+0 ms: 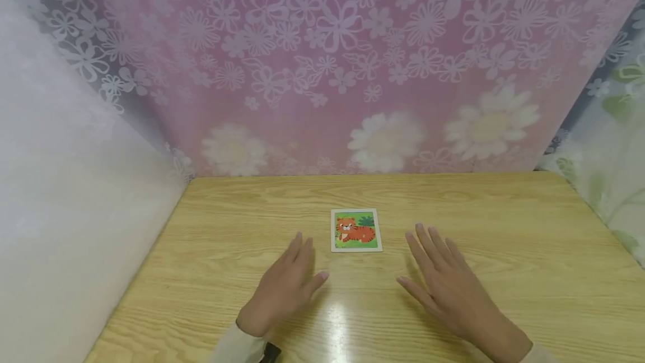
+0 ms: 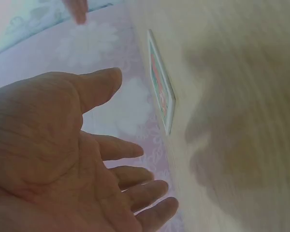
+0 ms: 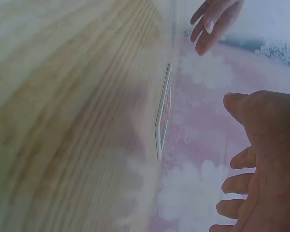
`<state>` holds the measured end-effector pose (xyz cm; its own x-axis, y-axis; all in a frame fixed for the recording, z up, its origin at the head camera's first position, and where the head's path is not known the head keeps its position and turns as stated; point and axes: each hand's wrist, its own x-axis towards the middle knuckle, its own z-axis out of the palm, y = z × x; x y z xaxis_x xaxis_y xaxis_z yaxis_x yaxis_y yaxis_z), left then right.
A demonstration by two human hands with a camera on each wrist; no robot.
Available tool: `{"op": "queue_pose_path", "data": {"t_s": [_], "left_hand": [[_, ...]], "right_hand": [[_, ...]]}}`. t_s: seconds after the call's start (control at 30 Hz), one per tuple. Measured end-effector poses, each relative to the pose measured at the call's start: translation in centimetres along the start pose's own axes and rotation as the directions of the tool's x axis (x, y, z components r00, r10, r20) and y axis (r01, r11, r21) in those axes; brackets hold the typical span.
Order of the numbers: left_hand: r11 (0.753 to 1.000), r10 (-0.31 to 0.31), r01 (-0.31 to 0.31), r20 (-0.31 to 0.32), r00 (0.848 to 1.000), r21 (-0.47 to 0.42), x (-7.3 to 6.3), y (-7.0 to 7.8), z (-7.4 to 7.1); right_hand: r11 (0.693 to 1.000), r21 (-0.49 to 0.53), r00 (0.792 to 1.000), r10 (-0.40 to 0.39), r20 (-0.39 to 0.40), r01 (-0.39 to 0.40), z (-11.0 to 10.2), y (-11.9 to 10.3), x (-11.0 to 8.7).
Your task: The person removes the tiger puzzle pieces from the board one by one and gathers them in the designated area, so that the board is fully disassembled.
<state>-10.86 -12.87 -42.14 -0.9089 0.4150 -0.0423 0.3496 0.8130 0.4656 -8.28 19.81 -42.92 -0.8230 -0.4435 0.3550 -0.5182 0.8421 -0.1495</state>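
Note:
A square picture with a white border, showing an orange tiger on green, lies flat on the wooden table. My left hand hovers to its near left, fingers extended and thumb apart, touching nothing. To its near right, my right hand is held with fingers spread and nothing in it. In the left wrist view the left palm faces the camera, and the picture stands off beyond the fingertips. The right wrist view has the right hand apart from the picture too.
The wooden table reaches back to a pink flowered curtain. A pale cloth borders the left side, and a leaf-patterned one the right. A small black object shows beside the left sleeve.

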Motion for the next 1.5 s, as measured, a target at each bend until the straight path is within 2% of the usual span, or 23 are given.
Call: {"op": "queue_pose_path", "data": {"t_s": [0.1, 0.3, 0.43, 0.57, 0.73, 0.9, 1.07, 1.23, 1.5], "left_hand": [[0.999, 0.007, -0.005, 0.041, 0.999, -0.051, 1.0, -0.2, -0.3], [0.999, -0.008, 0.011, 0.095, 0.995, -0.032, 3.1, -0.5, -0.4], [0.998, -0.027, 0.033, 0.133, 0.991, -0.044, 3.7, -0.7, -0.3], [0.997, -0.046, 0.054, 0.157, 0.986, -0.051, 3.8, -0.8, -0.1], [0.998, -0.037, 0.047, 0.18, 0.983, -0.052, 3.7, -0.9, -0.2], [0.999, -0.028, 0.024, 0.219, 0.975, 0.022, 3.4, -0.2, -0.8], [0.996, -0.036, 0.017, 0.229, 0.973, 0.085, 3.5, 0.4, -1.1], [0.993, -0.046, 0.018, 0.235, 0.971, 0.121, 3.9, 0.2, -0.9], [0.994, -0.056, 0.031, 0.237, 0.97, 0.108, 4.0, 0.0, -0.7]], "right_hand": [[1.0, 0.027, 1.0, 0.0, 0.03, -0.001, -0.1, -0.4, 0.9], [0.995, 0.097, 0.997, -0.009, 0.081, 0.002, 0.3, -0.9, 2.6], [0.994, 0.111, 0.995, -0.014, 0.099, 0.003, 1.0, -1.0, 3.5], [0.994, 0.109, 0.992, -0.012, 0.123, -0.002, 1.6, -1.1, 4.0], [0.993, 0.119, 0.989, -0.01, 0.145, -0.008, 1.9, -1.3, 4.4], [0.991, 0.136, 0.988, -0.008, 0.151, -0.012, 1.9, -1.4, 4.6], [0.99, 0.141, 0.989, -0.022, 0.144, 0.001, 2.0, -1.4, 4.7], [0.989, 0.145, 0.988, -0.039, 0.147, 0.018, 2.1, -1.6, 5.0], [0.986, 0.165, 0.983, -0.035, 0.182, 0.005, 2.3, -1.9, 5.6]]}}
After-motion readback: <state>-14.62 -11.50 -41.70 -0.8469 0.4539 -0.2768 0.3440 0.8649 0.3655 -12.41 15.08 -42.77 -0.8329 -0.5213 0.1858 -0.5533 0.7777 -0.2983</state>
